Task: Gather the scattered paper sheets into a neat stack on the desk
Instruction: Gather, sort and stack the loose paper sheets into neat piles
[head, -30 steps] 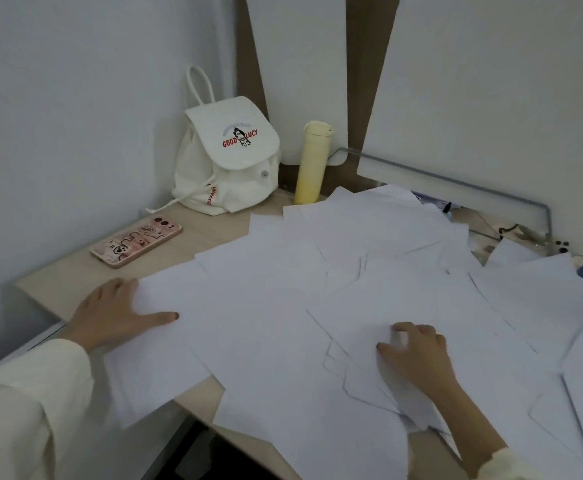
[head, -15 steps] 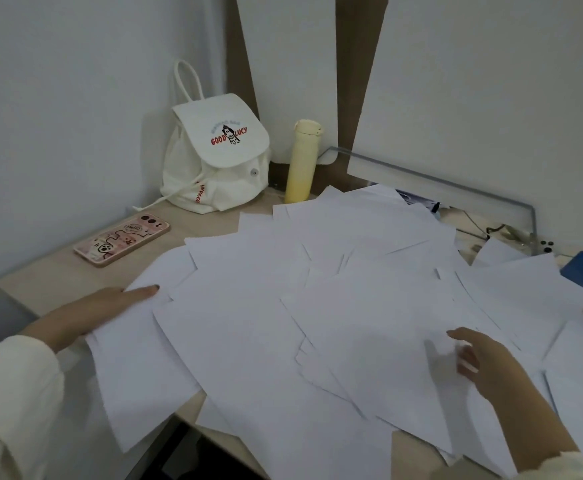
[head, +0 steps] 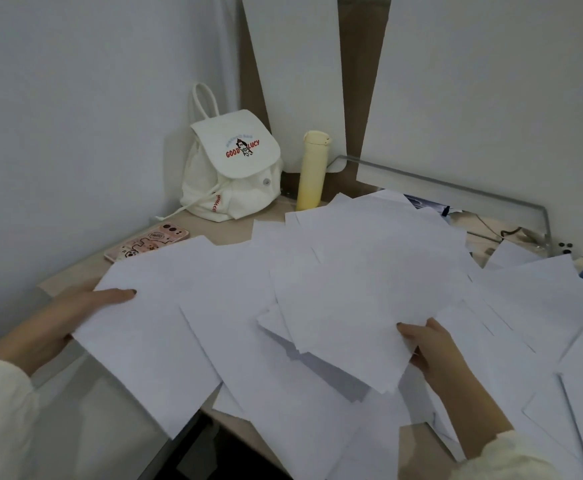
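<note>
"GOOD LUCY" is printed on the bag (head: 234, 168). "Hello" can be read on the phone (head: 148, 242), which is partly hidden by the sheets (head: 352, 278). These are spread, overlapping, across the desk (head: 68, 278). One sheet's edge is pinched by the left hand (head: 85, 313) and a bundle by the right hand (head: 435, 351); the fingers beneath are hidden.

Paper sheets (head: 352, 289) overlap across my worktop (head: 229, 231). Behind them, in the left corner, sits the backpack (head: 231, 174), the bottle (head: 312, 171) just right of it, the phone (head: 148, 241) before it.
</note>
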`<state>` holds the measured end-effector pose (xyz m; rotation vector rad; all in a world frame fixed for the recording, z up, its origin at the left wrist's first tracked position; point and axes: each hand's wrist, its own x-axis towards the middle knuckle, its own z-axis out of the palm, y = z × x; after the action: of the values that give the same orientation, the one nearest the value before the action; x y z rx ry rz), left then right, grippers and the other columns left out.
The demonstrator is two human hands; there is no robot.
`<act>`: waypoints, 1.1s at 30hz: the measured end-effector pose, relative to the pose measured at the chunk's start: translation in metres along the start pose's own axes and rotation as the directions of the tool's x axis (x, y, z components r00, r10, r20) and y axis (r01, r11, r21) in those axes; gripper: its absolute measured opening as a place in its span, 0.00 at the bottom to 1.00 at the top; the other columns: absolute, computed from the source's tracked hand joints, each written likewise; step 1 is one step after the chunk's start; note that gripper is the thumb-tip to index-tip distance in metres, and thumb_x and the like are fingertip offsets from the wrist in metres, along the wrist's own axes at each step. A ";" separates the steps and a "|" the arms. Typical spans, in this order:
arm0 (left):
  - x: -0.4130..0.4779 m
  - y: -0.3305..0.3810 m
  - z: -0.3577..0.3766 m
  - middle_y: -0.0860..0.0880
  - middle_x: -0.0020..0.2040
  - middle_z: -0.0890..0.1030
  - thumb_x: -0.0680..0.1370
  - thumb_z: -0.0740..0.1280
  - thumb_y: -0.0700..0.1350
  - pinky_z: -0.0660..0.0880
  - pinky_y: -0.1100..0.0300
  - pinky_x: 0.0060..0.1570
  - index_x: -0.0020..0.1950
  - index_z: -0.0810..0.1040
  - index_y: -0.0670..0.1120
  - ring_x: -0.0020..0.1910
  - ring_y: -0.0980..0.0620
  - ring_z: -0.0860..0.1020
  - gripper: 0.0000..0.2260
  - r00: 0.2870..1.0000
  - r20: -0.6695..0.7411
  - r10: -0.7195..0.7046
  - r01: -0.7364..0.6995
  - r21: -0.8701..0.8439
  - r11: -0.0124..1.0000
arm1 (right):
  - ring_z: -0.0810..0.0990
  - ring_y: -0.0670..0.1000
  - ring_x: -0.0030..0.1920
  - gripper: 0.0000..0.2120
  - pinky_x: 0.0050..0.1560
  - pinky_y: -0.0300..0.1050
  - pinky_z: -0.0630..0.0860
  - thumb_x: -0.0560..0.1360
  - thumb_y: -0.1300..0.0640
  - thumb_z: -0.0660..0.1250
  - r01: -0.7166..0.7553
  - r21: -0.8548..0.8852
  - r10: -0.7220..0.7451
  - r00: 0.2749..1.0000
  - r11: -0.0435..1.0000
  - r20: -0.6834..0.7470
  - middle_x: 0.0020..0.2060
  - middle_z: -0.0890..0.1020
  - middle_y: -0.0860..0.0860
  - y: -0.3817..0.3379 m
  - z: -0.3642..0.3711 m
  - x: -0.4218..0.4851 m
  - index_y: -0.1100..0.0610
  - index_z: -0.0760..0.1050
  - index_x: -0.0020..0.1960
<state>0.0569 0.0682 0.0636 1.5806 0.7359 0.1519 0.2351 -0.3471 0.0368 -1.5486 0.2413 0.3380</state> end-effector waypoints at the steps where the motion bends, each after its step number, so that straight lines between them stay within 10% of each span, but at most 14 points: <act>1: -0.005 0.004 -0.004 0.43 0.47 0.85 0.63 0.77 0.54 0.77 0.52 0.42 0.57 0.78 0.42 0.39 0.44 0.84 0.28 0.998 -0.039 0.049 -0.050 -0.028 0.998 | 0.78 0.54 0.42 0.08 0.40 0.46 0.74 0.76 0.68 0.61 0.045 0.022 -0.046 0.999 0.999 0.027 0.44 0.79 0.54 -0.003 -0.002 -0.003 0.56 0.72 0.45; 12: -0.060 0.091 0.035 0.56 0.42 0.85 0.77 0.62 0.41 0.79 0.67 0.38 0.54 0.77 0.48 0.40 0.59 0.83 0.08 0.870 -0.091 0.485 -0.484 -0.344 0.804 | 0.79 0.57 0.45 0.18 0.41 0.47 0.78 0.76 0.67 0.62 -0.062 -0.017 0.064 0.973 0.998 0.221 0.44 0.81 0.57 0.000 0.002 -0.032 0.66 0.68 0.66; 22: -0.068 0.089 0.116 0.51 0.47 0.85 0.70 0.64 0.44 0.80 0.63 0.41 0.52 0.82 0.48 0.45 0.54 0.83 0.13 0.851 0.157 0.501 -0.310 -0.619 0.721 | 0.82 0.58 0.44 0.17 0.39 0.50 0.78 0.79 0.50 0.60 -0.201 -0.041 0.205 0.945 0.979 0.255 0.39 0.86 0.57 0.019 0.013 -0.031 0.63 0.76 0.56; 29: -0.020 0.008 0.150 0.48 0.56 0.81 0.71 0.71 0.49 0.77 0.59 0.45 0.58 0.76 0.45 0.50 0.49 0.81 0.18 0.963 0.219 0.157 -0.158 -0.015 0.987 | 0.82 0.59 0.54 0.45 0.41 0.52 0.82 0.61 0.23 0.53 -0.299 0.249 0.156 0.870 0.921 0.468 0.57 0.82 0.58 0.027 0.004 -0.030 0.57 0.75 0.60; 33: -0.006 -0.024 0.165 0.45 0.63 0.70 0.75 0.65 0.49 0.69 0.59 0.54 0.60 0.69 0.45 0.61 0.48 0.69 0.17 0.960 0.177 0.216 -0.278 0.663 0.695 | 0.84 0.57 0.50 0.33 0.42 0.49 0.81 0.70 0.33 0.54 -0.283 0.222 0.147 0.863 0.933 0.482 0.53 0.84 0.57 0.028 0.009 -0.029 0.58 0.76 0.59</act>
<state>0.1270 -0.0757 0.0150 2.3907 0.5228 -0.0012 0.1973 -0.3400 0.0209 -1.1140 0.0855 0.8040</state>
